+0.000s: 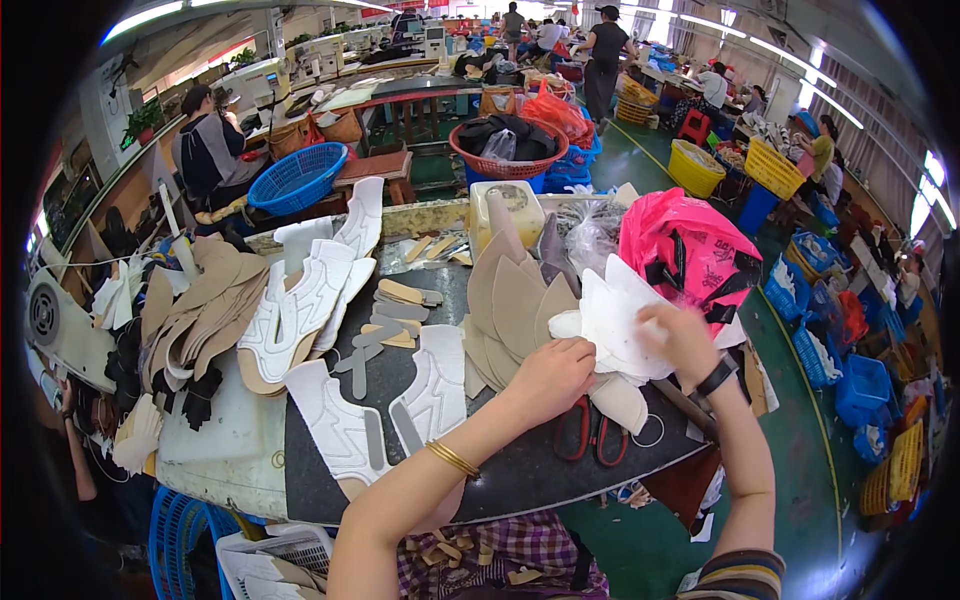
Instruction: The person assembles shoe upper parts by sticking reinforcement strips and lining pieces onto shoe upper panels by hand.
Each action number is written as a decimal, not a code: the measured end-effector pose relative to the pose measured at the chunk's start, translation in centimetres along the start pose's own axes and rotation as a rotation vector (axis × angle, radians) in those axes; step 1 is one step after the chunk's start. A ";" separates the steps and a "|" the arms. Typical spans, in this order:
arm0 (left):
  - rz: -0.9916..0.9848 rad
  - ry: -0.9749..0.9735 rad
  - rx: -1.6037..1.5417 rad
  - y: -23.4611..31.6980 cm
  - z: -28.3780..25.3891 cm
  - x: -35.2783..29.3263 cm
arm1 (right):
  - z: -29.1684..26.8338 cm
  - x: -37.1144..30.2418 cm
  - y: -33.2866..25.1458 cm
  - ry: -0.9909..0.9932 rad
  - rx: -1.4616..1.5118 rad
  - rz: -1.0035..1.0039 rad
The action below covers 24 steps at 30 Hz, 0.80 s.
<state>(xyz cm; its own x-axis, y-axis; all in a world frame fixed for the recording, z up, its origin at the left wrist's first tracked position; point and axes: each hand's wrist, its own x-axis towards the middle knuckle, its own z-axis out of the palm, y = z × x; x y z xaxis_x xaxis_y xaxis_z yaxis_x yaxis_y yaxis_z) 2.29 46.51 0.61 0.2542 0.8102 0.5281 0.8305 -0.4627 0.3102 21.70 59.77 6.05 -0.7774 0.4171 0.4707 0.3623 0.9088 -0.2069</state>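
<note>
My left hand has its fingers pinched at the near edge of a fanned pile of white, pointed shoe pieces. Over the right side of that pile is my right hand, fingers curled and blurred, so its grip is unclear. Beige leaf-shaped pieces fan out just beyond my left hand. Below the pile lie red-handled scissors, their blades hidden. Two white shoe uppers with grey strips on them rest left of my left forearm. Small grey and tan strips lie farther back.
A pink plastic bag stands behind the white pile, beside a cream-coloured container. Stacked white uppers and brown pieces cover the table's left side. Beyond are a blue basket, a red basket and several people at work.
</note>
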 end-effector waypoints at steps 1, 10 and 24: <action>-0.011 -0.005 -0.011 -0.1 0.0 0.1 | 1.2 -1.0 -1.2 -0.121 -0.117 -0.040; 0.014 -0.047 0.154 -0.2 0.6 1.3 | 2.6 -0.5 3.5 0.106 -0.076 0.208; -0.650 0.106 -1.571 4.8 -9.5 -5.4 | -0.5 0.1 -13.1 0.115 -0.089 -0.477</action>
<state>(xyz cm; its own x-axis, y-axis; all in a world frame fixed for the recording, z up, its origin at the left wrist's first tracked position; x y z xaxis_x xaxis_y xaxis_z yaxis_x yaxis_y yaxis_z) 0.22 36.52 6.75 0.0098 0.9993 0.0350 -0.4932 -0.0256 0.8695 17.11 47.91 9.20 -0.8073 -0.0529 0.5877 0.0266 0.9917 0.1259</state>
